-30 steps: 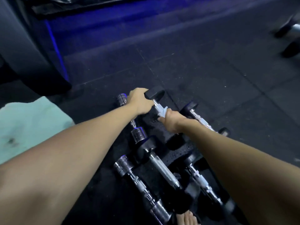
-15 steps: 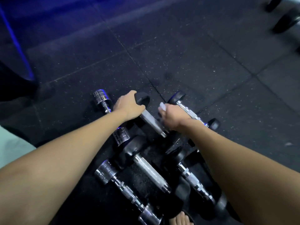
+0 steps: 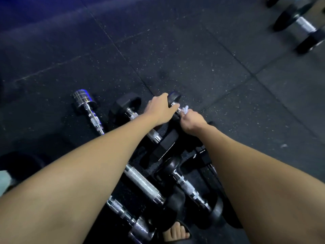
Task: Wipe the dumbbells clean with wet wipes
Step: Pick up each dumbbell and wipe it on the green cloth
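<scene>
Several dumbbells lie in a cluster on the dark rubber floor (image 3: 202, 55). My left hand (image 3: 161, 110) grips the black head of a small dumbbell (image 3: 174, 98) at the far end of the cluster. Just right of it, my right hand (image 3: 192, 120) pinches a crumpled white wet wipe (image 3: 185, 109) against that dumbbell's chrome handle. The rest of this dumbbell is hidden under my hands. To its left lie a black hex dumbbell (image 3: 126, 104) and a chrome dumbbell (image 3: 84, 101). Nearer to me lie a thick knurled handle (image 3: 142, 184) and a thinner one (image 3: 189, 188).
More black-headed dumbbells (image 3: 302, 23) lie at the far right on the floor. A foot in a dark sandal (image 3: 175, 233) stands at the near edge beside another chrome dumbbell (image 3: 139, 228). A pale green cloth (image 3: 3, 180) shows at the left edge.
My left hand let go of the hex dumbbell's head and took the head of the smaller dumbbell to its right. My right hand carried the wipe over to that dumbbell's handle.
</scene>
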